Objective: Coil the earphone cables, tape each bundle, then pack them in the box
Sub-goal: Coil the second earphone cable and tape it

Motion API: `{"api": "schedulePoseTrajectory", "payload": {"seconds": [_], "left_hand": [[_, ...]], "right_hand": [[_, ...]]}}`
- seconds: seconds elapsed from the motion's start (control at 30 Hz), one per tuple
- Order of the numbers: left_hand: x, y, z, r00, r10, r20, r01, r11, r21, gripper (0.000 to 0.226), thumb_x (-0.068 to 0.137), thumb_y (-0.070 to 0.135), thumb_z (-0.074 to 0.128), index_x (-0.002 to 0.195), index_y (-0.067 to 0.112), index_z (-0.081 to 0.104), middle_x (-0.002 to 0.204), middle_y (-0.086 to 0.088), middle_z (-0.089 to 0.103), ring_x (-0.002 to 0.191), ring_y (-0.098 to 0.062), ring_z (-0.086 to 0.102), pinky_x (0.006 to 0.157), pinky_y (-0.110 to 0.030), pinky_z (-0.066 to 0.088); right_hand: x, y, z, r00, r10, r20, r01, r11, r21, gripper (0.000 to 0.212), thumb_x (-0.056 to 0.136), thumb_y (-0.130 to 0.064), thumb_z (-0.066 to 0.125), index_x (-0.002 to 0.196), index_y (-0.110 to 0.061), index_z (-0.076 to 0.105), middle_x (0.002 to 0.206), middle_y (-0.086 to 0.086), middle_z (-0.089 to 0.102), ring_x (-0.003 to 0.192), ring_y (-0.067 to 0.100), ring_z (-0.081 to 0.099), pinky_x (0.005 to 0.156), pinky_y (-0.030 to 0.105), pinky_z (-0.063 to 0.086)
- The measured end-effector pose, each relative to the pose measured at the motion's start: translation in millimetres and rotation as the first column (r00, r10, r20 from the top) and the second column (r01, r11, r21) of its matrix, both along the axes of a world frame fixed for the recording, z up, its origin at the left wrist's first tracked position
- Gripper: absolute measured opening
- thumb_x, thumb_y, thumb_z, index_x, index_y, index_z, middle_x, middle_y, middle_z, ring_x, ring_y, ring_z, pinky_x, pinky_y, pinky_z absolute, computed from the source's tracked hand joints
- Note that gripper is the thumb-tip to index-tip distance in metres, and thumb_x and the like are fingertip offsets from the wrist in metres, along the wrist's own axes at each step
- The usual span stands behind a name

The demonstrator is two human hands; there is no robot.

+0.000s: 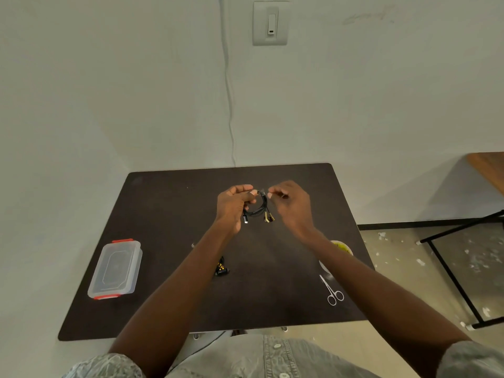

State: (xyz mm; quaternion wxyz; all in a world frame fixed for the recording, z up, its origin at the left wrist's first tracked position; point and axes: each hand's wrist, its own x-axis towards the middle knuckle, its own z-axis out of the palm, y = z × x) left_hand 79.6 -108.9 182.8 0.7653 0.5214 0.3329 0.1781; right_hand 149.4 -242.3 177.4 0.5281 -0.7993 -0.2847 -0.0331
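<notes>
Above the middle of the dark table [169,214], my left hand [231,205] grips a coiled black earphone cable [259,207], its plug and gold earbuds hanging below. My right hand [290,203] pinches a small piece of tape at the top of the coil. A second black and yellow earphone bundle [221,268] lies on the table, partly hidden by my left forearm. The clear plastic box [116,269] with red clips sits closed at the left side of the table.
Small scissors [333,291] lie at the right front of the table. A tape roll [342,248] sits behind my right forearm, mostly hidden. A wall with a switch stands behind the table, and a black-framed bench is at the right.
</notes>
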Motion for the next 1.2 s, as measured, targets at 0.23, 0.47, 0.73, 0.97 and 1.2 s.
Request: {"api": "schedulePoseTrajectory", "payload": {"seconds": [0.23,0.47,0.73,0.97,1.2], "left_hand": [[4.6,-3.4,-1.3,1.000,-0.004,-0.006,0.003,0.999,-0.040,0.016,0.079,-0.003,0.072,0.093,0.003,0.067,0.078,-0.008,0.070,0.059,-0.012,0.063,0.054,-0.021,0.040],[1.0,-1.1,-1.8,0.997,-0.078,0.007,0.078,0.997,0.010,0.015,0.081,-0.001,0.071,0.095,0.003,0.067,0.082,-0.010,0.070,0.063,-0.013,0.064,0.054,-0.021,0.041],[-1.4,7.4,3.6,0.987,-0.154,-0.046,0.160,0.964,0.211,0.011,0.079,0.003,0.075,0.089,0.004,0.072,0.079,-0.003,0.071,0.061,-0.009,0.060,0.054,-0.020,0.046],[-1.1,12.6,6.8,0.972,-0.236,-0.012,0.233,0.951,0.204,0.013,0.079,-0.003,0.072,0.092,-0.004,0.070,0.079,-0.007,0.068,0.057,-0.007,0.056,0.054,-0.021,0.045],[-2.2,12.7,2.2,0.984,-0.176,0.031,0.175,0.983,0.049,0.008,0.081,-0.004,0.069,0.087,0.002,0.070,0.071,-0.006,0.071,0.066,-0.015,0.065,0.060,-0.024,0.048]], "right_hand": [[-2.3,9.6,-10.6,0.994,0.028,0.102,-0.014,0.990,-0.141,0.015,0.090,-0.014,0.064,0.099,-0.008,0.075,0.091,0.004,0.061,0.077,0.016,0.058,0.067,0.022,0.041],[2.6,9.4,-7.7,0.980,0.116,0.160,-0.074,0.966,-0.250,0.016,0.092,-0.011,0.059,0.096,-0.010,0.075,0.088,0.003,0.059,0.078,0.017,0.056,0.066,0.030,0.044],[9.2,12.9,-10.7,0.956,0.221,0.193,-0.145,0.929,-0.341,0.010,0.090,-0.002,0.055,0.083,-0.009,0.059,0.085,0.003,0.054,0.078,0.021,0.051,0.070,0.039,0.042],[10.2,13.0,-8.5,0.961,0.263,-0.082,-0.276,0.911,-0.308,0.015,0.096,-0.007,0.049,0.083,-0.013,0.046,0.084,0.001,0.049,0.072,0.017,0.048,0.066,0.035,0.043],[12.6,7.5,6.7,0.630,0.411,-0.659,-0.262,0.911,0.318,0.021,0.097,-0.007,0.046,0.116,0.001,0.050,0.085,0.013,0.067,0.075,0.022,0.065,0.072,0.030,0.051]]}}
